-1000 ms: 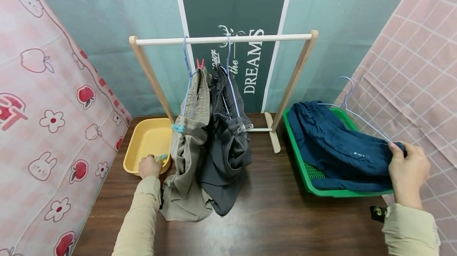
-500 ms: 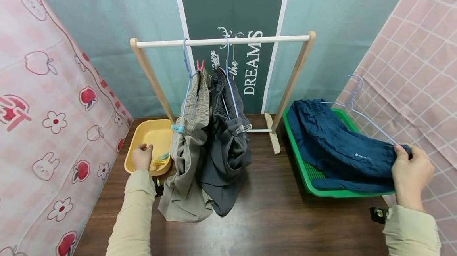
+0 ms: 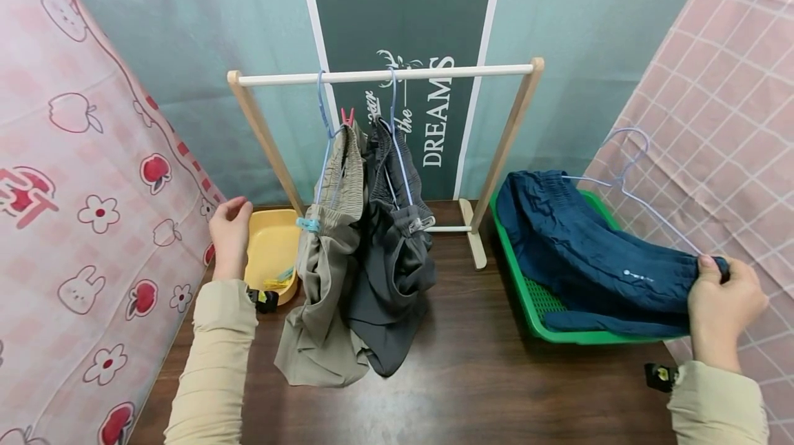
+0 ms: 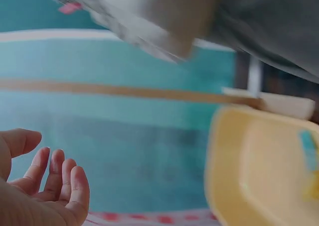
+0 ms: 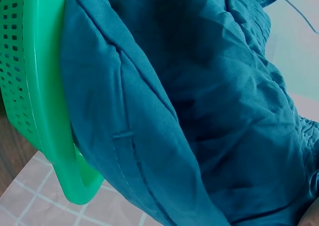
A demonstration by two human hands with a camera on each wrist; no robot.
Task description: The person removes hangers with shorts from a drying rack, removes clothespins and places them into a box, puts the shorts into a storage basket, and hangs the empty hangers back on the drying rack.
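My right hand (image 3: 726, 300) pinches the waistband end of the dark blue pants (image 3: 595, 245) at the corner of a lilac wire hanger (image 3: 660, 218). The hanger's hook stands up behind the pants, which drape over the green basket (image 3: 527, 321). In the left wrist view my left hand (image 4: 47, 186) has loosely bent fingers, with the thumb apart and nothing visible between them. It hovers at the left edge of the yellow basin (image 3: 269, 245). Inside the basin lie yellow and teal clothespins (image 3: 280, 280).
A clothes rack (image 3: 372, 76) with a white bar stands mid-table. From it hang beige pants (image 3: 325, 293) and dark grey pants (image 3: 397, 273) on hangers. A blue clip (image 3: 308, 224), a pink clip (image 3: 348, 116) and a clear clip (image 3: 422, 224) grip them. Patterned cloth flanks both sides.
My left hand has lifted out of the yellow basin, moving up and left. My right hand has shifted slightly right, drawing the pants' waistband and hanger with it.
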